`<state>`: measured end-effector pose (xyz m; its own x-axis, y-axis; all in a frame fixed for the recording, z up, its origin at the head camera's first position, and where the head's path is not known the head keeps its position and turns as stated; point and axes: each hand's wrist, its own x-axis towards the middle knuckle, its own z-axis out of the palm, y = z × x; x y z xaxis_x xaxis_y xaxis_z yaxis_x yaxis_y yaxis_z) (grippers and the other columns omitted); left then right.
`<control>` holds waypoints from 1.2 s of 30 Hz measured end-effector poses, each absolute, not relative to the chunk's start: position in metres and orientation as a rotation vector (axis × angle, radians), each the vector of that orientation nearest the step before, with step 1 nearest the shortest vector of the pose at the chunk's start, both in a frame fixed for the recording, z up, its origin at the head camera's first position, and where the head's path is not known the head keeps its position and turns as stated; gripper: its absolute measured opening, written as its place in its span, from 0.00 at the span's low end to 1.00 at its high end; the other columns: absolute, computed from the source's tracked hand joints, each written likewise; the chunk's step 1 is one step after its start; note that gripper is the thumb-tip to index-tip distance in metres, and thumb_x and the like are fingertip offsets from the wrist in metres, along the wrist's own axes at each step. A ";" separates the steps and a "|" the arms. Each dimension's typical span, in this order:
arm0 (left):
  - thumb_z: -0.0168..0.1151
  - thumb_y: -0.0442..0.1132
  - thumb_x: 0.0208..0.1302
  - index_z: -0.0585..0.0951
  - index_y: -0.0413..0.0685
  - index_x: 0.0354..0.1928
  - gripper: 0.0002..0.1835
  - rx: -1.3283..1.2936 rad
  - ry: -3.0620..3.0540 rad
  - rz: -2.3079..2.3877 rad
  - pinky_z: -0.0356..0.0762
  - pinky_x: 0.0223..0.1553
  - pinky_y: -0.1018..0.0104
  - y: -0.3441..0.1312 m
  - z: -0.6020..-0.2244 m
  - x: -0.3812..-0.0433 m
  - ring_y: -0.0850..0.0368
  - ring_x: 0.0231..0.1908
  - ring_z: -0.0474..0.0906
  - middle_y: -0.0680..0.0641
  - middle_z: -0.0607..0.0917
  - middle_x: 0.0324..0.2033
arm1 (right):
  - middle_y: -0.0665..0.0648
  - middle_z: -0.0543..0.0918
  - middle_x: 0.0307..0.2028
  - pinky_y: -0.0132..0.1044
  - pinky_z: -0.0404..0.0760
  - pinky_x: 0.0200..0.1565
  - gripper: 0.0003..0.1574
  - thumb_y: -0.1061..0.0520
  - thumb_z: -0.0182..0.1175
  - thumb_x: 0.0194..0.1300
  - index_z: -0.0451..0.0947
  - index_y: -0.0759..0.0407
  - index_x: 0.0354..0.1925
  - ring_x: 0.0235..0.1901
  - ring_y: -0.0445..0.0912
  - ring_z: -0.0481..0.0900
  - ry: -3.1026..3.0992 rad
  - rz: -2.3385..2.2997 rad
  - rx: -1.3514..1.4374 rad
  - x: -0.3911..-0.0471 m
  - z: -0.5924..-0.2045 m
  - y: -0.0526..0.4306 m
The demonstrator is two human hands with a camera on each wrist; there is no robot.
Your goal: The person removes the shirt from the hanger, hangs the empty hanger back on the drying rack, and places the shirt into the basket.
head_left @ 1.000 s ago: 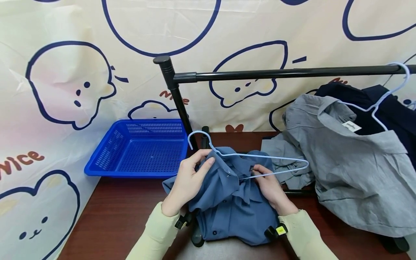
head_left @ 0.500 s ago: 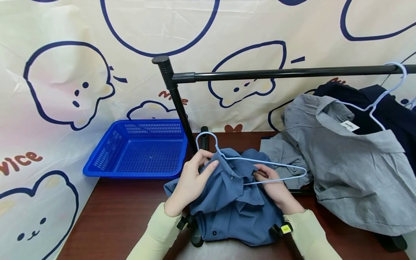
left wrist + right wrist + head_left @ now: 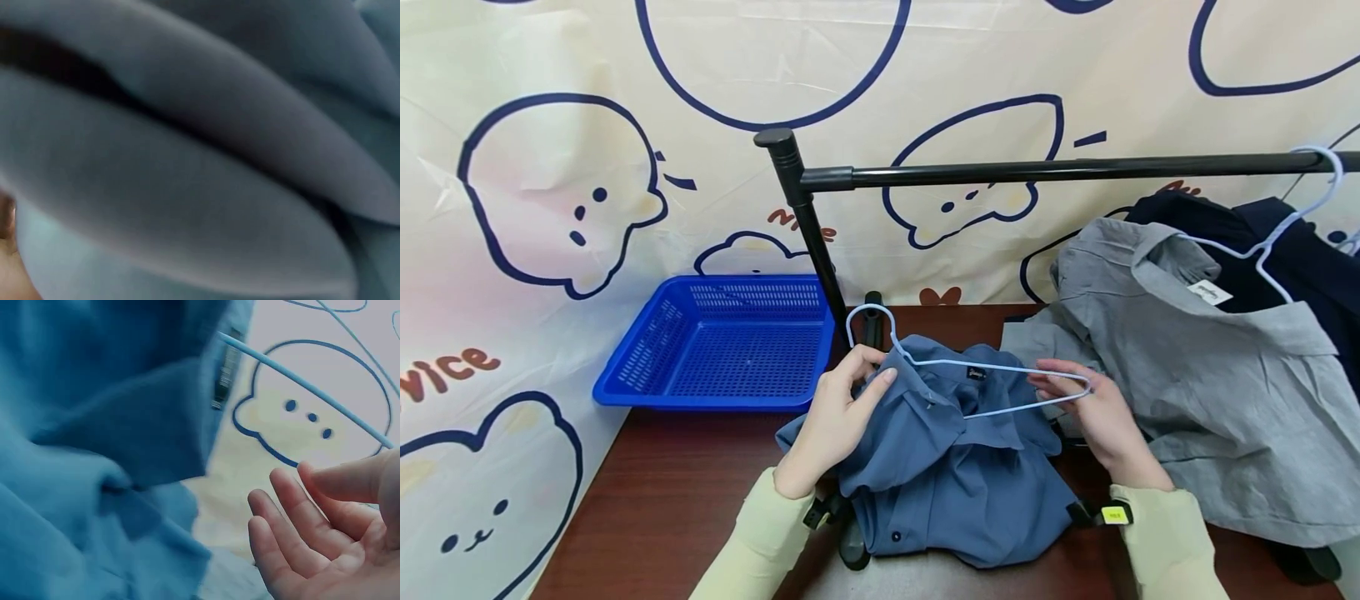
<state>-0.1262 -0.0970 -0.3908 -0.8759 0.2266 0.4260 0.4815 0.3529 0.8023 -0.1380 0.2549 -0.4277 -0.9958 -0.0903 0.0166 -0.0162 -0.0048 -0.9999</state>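
A blue-grey button shirt point(image 3: 947, 492) lies bunched in the middle of the head view. A light blue clothes hanger point(image 3: 977, 365) runs through its collar, its hook upright at the left and its right end out in the open. My left hand point(image 3: 842, 412) pinches the shirt by the collar, thumb on top, just below the hook. At the hanger's right end, my right hand point(image 3: 1101, 417) holds the wire between thumb and fingers. In the right wrist view the right fingers point(image 3: 294, 512) are loosely bent beside the collar point(image 3: 156, 425). Blurred shirt folds point(image 3: 187, 175) fill the left wrist view.
A blue plastic basket point(image 3: 722, 400) stands on the brown table point(image 3: 700, 492) to the left. Behind the shirt rises a black clothes rack point(image 3: 970, 172). A grey shirt point(image 3: 1210, 392) on a hanger and a dark garment point(image 3: 1262, 217) are at the right.
My right hand has left the collar's right side and moved right to the hanger's end. The collar label now shows. My left hand keeps its hold on the shirt.
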 end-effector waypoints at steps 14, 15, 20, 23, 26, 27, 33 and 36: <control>0.59 0.42 0.77 0.79 0.55 0.52 0.07 -0.633 -2.401 -1.523 0.68 0.28 0.61 -0.096 -0.391 -0.126 0.59 0.27 0.73 0.56 0.75 0.24 | 0.52 0.88 0.49 0.29 0.76 0.52 0.28 0.46 0.53 0.79 0.78 0.66 0.63 0.49 0.41 0.85 2.426 -2.025 -0.187 -0.122 -0.387 0.257; 0.59 0.42 0.77 0.79 0.55 0.52 0.07 -0.635 -2.402 -1.522 0.68 0.28 0.61 -0.096 -0.391 -0.126 0.59 0.27 0.73 0.56 0.75 0.24 | 0.52 0.88 0.49 0.28 0.76 0.52 0.28 0.46 0.53 0.79 0.78 0.66 0.63 0.49 0.41 0.84 2.499 -1.968 -0.199 -0.120 -0.385 0.253; 0.59 0.42 0.76 0.79 0.54 0.52 0.07 -0.635 -2.413 -1.515 0.69 0.29 0.61 -0.095 -0.392 -0.126 0.60 0.28 0.74 0.56 0.75 0.24 | 0.57 0.88 0.49 0.27 0.78 0.49 0.23 0.49 0.56 0.78 0.82 0.62 0.60 0.49 0.39 0.83 2.718 -1.779 -0.272 -0.114 -0.377 0.241; 0.60 0.42 0.76 0.79 0.54 0.52 0.08 -0.632 -2.413 -1.514 0.69 0.29 0.61 -0.095 -0.391 -0.125 0.60 0.28 0.74 0.57 0.75 0.25 | 0.56 0.88 0.49 0.27 0.78 0.47 0.20 0.50 0.61 0.75 0.85 0.59 0.56 0.47 0.39 0.83 2.771 -1.721 -0.268 -0.112 -0.374 0.236; 0.60 0.43 0.76 0.79 0.55 0.53 0.08 -0.633 -2.413 -1.513 0.70 0.29 0.61 -0.094 -0.391 -0.125 0.60 0.28 0.74 0.57 0.76 0.25 | 0.54 0.88 0.48 0.26 0.76 0.43 0.17 0.50 0.65 0.72 0.88 0.56 0.53 0.43 0.37 0.81 2.791 -1.678 -0.265 -0.110 -0.373 0.234; 0.60 0.43 0.76 0.79 0.55 0.53 0.08 -0.632 -2.412 -1.511 0.70 0.29 0.61 -0.094 -0.392 -0.125 0.60 0.28 0.74 0.57 0.76 0.25 | 0.53 0.88 0.48 0.26 0.76 0.42 0.16 0.50 0.66 0.71 0.88 0.56 0.52 0.42 0.37 0.81 2.792 -1.669 -0.275 -0.110 -0.373 0.233; 0.60 0.43 0.76 0.80 0.55 0.53 0.08 -0.628 -2.401 -1.496 0.70 0.29 0.61 -0.094 -0.391 -0.126 0.60 0.28 0.74 0.57 0.76 0.25 | 0.53 0.90 0.40 0.31 0.82 0.40 0.11 0.57 0.67 0.70 0.89 0.58 0.48 0.39 0.43 0.86 2.771 -1.725 -0.369 -0.110 -0.377 0.230; 0.61 0.44 0.75 0.80 0.56 0.53 0.09 -0.638 -2.405 -1.486 0.69 0.28 0.61 -0.095 -0.390 -0.126 0.60 0.27 0.73 0.59 0.77 0.25 | 0.53 0.90 0.37 0.32 0.83 0.37 0.10 0.58 0.67 0.70 0.89 0.58 0.48 0.36 0.45 0.86 2.798 -1.734 -0.384 -0.108 -0.377 0.231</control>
<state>-0.1262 -0.0950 -0.3903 -0.8750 0.2363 0.4226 0.4837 0.3865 0.7853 -0.1085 0.2308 -0.3772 -0.9585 -0.1045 0.2651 -0.2839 0.4297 -0.8572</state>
